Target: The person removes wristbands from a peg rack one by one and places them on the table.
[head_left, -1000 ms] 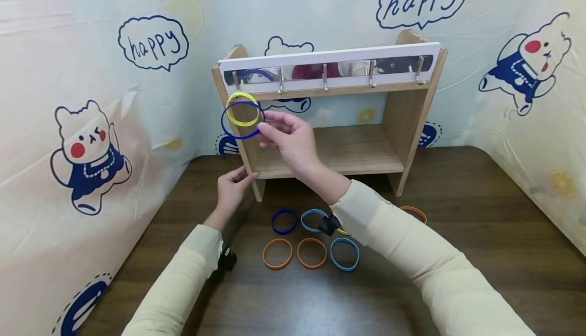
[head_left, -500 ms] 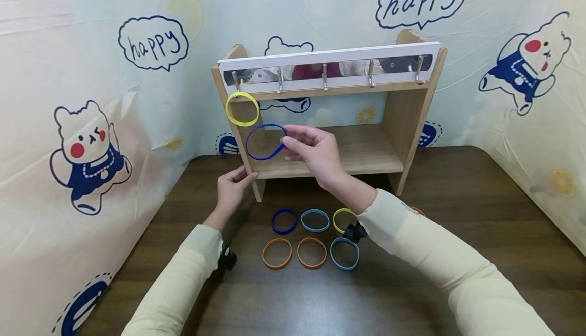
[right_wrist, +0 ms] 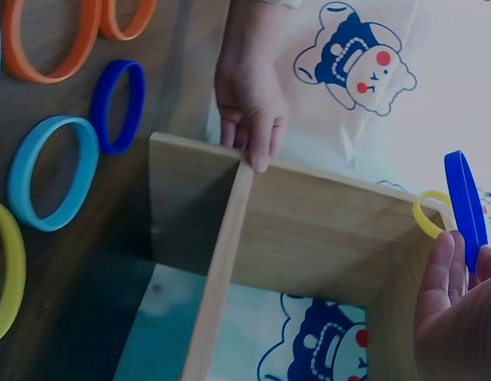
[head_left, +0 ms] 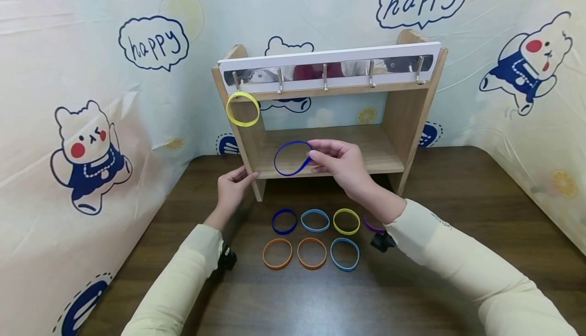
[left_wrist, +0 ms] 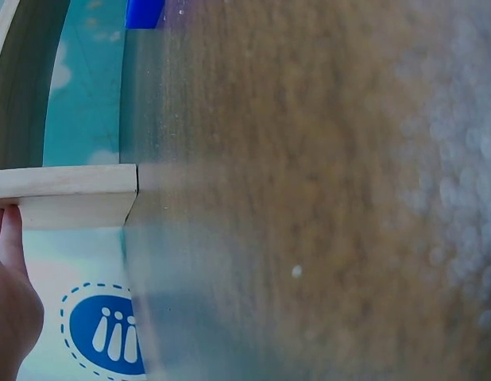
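Observation:
My right hand (head_left: 345,165) pinches a dark blue silicone wristband (head_left: 293,158) by its right side, in front of the lower board of a wooden shelf (head_left: 339,147). In the right wrist view this blue wristband (right_wrist: 465,210) stands between thumb and fingers. A yellow wristband (head_left: 243,109) hangs from the leftmost metal hook (head_left: 235,79). My left hand (head_left: 232,192) grips the shelf's left side panel near the bottom, thumb at the front edge; the left wrist view catches only part of this hand (left_wrist: 15,302).
On the brown table (head_left: 256,300) lie two rows of wristbands, among them a dark blue one (head_left: 272,221), a light blue one (head_left: 302,219), a yellow one (head_left: 334,220) and an orange one (head_left: 264,254). A purple one (head_left: 373,226) is partly hidden by my right arm.
My right hand has moved right and down with the dark blue wristband, away from the leftmost hook. The yellow wristband stays hanging there. My left hand has not moved.

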`<state>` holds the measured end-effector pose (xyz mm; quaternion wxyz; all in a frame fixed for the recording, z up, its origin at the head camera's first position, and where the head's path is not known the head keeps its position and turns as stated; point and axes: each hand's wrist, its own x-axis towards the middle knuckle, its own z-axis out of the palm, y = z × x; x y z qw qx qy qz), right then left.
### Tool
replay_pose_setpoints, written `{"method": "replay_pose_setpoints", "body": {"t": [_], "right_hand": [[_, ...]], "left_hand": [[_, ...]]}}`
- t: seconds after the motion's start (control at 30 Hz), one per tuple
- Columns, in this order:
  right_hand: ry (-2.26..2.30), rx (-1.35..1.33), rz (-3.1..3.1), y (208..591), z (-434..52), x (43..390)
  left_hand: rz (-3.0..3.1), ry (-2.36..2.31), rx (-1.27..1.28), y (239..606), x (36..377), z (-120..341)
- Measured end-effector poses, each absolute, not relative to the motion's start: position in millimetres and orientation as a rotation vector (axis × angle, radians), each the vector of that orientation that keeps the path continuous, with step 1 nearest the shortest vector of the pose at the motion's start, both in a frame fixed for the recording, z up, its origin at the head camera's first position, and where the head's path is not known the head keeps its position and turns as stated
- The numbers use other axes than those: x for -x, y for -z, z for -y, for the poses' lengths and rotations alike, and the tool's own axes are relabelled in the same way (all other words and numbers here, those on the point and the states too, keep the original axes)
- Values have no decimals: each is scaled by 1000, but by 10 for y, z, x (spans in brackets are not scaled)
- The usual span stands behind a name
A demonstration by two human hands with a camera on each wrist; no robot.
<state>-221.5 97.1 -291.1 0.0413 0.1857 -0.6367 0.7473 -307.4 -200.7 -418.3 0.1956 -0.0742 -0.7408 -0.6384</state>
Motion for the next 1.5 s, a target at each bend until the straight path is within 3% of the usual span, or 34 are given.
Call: {"method": "replay_pose_setpoints", "body": {"t": [1.5], "right_hand": [[-2116,-441,2563,3819,-2343,1853]], "left_hand": [[2118,1771,215,4089,2986,1978]]}}
